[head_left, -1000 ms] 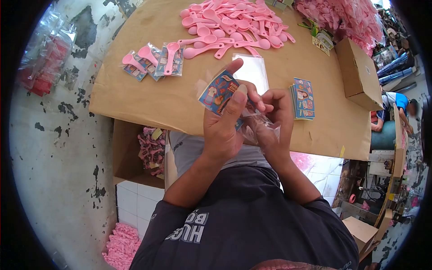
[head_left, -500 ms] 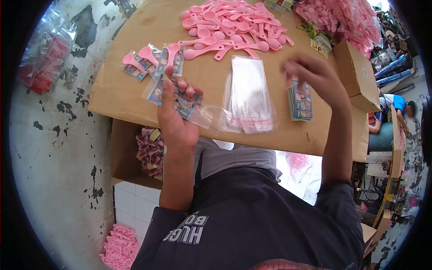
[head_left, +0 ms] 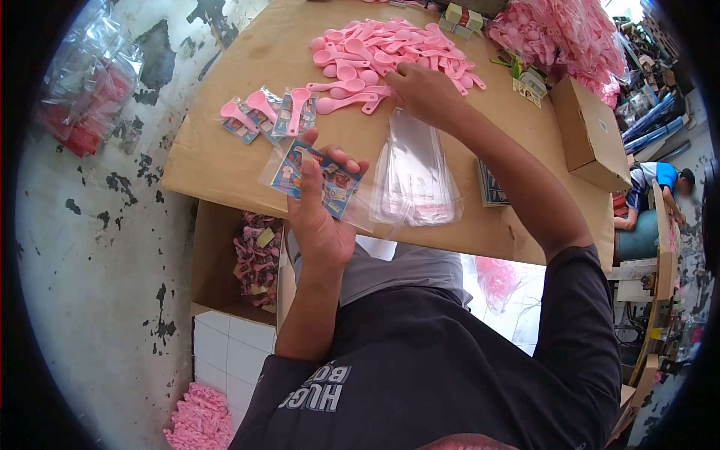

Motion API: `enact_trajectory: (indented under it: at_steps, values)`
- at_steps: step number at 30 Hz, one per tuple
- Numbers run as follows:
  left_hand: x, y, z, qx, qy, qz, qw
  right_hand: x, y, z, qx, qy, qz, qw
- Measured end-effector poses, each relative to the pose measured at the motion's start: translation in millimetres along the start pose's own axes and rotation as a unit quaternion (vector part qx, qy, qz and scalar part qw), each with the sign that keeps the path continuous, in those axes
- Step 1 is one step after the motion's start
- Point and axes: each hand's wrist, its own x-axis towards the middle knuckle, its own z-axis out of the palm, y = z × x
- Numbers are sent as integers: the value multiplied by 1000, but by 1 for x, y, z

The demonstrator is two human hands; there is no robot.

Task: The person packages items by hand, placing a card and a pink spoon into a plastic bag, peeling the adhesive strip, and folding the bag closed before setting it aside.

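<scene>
My left hand holds a blue printed card in a clear bag, thumb on top and fingers beneath. My right hand reaches over the near edge of a heap of pink spoons, fingers bent down; whether they grip a spoon is hidden. Below that hand lies a stack of clear plastic bags. To the left, pink spoons rest on bagged blue cards. A stack of blue cards is partly hidden by my right forearm.
On the right of the table stands a cardboard box, with a big bag of pink spoons behind it. An open carton of packed spoons sits below the left edge. A person is at the far right.
My right hand has moved left and away from me, from above the card stack to the spoon heap. My left hand still holds the bagged card, now slightly further right.
</scene>
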Motion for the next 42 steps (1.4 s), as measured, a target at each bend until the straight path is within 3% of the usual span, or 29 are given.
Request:
enact_trajectory:
  at_steps: [2, 6, 9, 10, 12, 14, 16, 18, 19, 21, 22, 24, 29, 31, 36, 38, 40, 42]
  values:
    - [0, -2, -1, -11, 2, -5, 1000, -8, 15, 0, 2, 56, -89, 994]
    - [2, -11, -1, -29, -5, -24, 999, -21, 42, -16, -31, 50, -127, 990]
    - [3, -13, -2, -38, -14, -28, 999, -45, 38, -54, 156, 165, -3, 974]
    - [5, -11, -3, -35, -10, -27, 999, -55, 31, -69, 258, 193, 37, 946]
    - [10, -8, -7, -18, 8, -3, 1000, -83, 3, -108, 298, 256, 114, 913]
    - [16, -5, -7, -28, 13, 25, 999, -119, -10, -116, 447, 273, 188, 831]
    - [23, -3, -3, -51, -1, 71, 996, -155, -31, -121, 447, 260, 239, 822]
    - [26, -2, 4, -56, -5, 90, 994, -183, -55, -112, 510, 250, 319, 759]
    - [26, -2, 7, -61, -7, 106, 993, -193, -65, -107, 512, 252, 320, 756]
    - [27, -5, 10, -58, -23, 111, 992, -206, -80, -96, 603, 238, 341, 681]
    - [26, -7, 13, -60, -37, 118, 990, -207, -86, -92, 604, 244, 345, 676]
    - [19, -14, 19, -49, -41, 96, 993, -207, -96, -87, 661, 217, 329, 638]
    - [7, -31, 36, -15, -45, 42, 998, -201, -106, -86, 738, 169, 260, 599]
    - [6, -36, 39, -56, -43, -9, 997, -195, -113, -90, 794, 136, 226, 548]
    - [-1, -39, 43, -103, -66, -40, 992, -199, -109, -85, 780, 178, 184, 571]
    - [-3, -38, 46, -102, -79, -40, 991, -203, -107, -88, 746, 198, 232, 592]
    - [-4, -37, 53, -83, -16, -14, 996, -208, -103, -87, 739, 220, 242, 590]
    - [-5, -38, 59, -54, -39, -3, 998, -210, -102, -85, 729, 243, 253, 588]
